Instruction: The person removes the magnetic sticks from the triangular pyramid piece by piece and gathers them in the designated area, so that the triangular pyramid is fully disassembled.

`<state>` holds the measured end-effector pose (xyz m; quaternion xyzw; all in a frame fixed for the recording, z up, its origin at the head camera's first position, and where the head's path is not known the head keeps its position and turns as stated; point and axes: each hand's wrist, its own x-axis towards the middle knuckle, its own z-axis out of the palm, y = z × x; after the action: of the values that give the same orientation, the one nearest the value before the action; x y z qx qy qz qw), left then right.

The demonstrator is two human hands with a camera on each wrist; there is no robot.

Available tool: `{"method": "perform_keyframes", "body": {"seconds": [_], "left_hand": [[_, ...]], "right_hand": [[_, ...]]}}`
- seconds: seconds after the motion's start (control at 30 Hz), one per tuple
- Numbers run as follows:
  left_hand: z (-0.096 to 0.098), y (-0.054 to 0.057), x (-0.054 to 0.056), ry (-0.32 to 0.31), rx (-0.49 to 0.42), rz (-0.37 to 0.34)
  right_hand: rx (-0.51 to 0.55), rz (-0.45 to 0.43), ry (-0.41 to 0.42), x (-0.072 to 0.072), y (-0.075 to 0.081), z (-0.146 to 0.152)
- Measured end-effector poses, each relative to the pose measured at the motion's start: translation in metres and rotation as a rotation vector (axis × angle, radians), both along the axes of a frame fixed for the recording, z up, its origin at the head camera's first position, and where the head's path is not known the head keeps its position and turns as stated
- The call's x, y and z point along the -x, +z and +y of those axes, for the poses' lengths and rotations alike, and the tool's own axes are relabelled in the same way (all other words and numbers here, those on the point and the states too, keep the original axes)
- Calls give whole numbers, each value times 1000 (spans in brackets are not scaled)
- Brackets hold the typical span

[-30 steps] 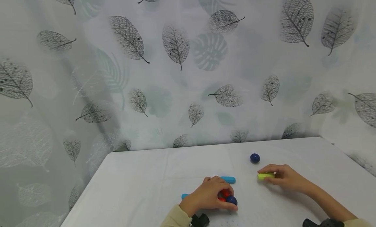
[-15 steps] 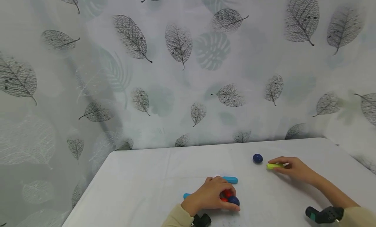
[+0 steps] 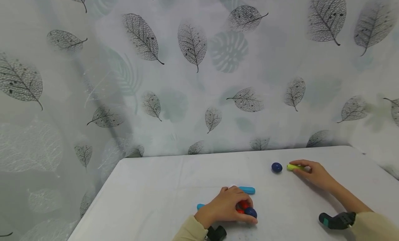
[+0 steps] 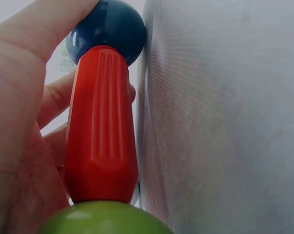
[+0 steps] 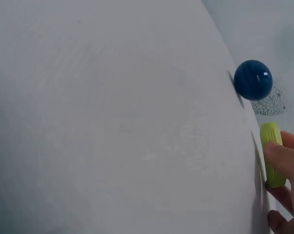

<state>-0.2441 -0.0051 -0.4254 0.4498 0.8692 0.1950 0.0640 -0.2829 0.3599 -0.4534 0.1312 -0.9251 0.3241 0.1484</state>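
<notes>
My left hand (image 3: 225, 205) curls over a joined toy piece on the white table. In the left wrist view this piece has a ribbed red rod (image 4: 102, 126), a dark blue ball (image 4: 110, 34) at its far end and a green ball (image 4: 105, 219) at the near end. The thumb lies along the blue ball, with fingers behind the rod. Light blue rods (image 3: 247, 190) show past the hand on both sides. Further right, my right hand (image 3: 318, 177) pinches a yellow-green rod (image 5: 272, 163) between thumb and fingers. Its free end points at a loose dark blue ball (image 3: 276, 167), a small gap away.
The white tabletop (image 3: 149, 192) stretches to the left of both hands. Behind its far edge hangs a pale curtain (image 3: 174, 130) with a leaf print. A black wrist camera (image 3: 336, 220) sits on the right forearm close to the table.
My right hand has carried the yellow-green rod away from me and a little right, to beside the loose blue ball. My left hand keeps its hold in place; the view has shifted slightly.
</notes>
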Motion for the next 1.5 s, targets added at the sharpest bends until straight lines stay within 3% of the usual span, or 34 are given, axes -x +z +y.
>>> {"method": "perform_keyframes", "body": {"seconds": [0.27,0.63,0.77,1.0,1.1,1.23,1.37,1.5], "left_hand": [[2,0,0,-5,4,-5],[1,1,1,2,3,-24],[1,-1,0,22,-63,-59],[0,-4,1,79,-255,-165],[0,-4,2,113,-336,-194],[0,-4,3,199,-403,-155],[0,-5,2,318,-383,-66],[-1,-3,0,422,-363,-56]], "right_hand": [[21,-3,34,3,-3,-1],[19,-50,-20,0,-3,-5],[21,-17,-31,-2,-5,-4],[-16,78,-51,-5,-7,-2],[-25,91,-54,-8,-5,-1],[-28,92,-53,-11,-2,-1],[-30,81,-59,-16,-1,-1],[-17,95,-56,-22,-1,-2]]}}
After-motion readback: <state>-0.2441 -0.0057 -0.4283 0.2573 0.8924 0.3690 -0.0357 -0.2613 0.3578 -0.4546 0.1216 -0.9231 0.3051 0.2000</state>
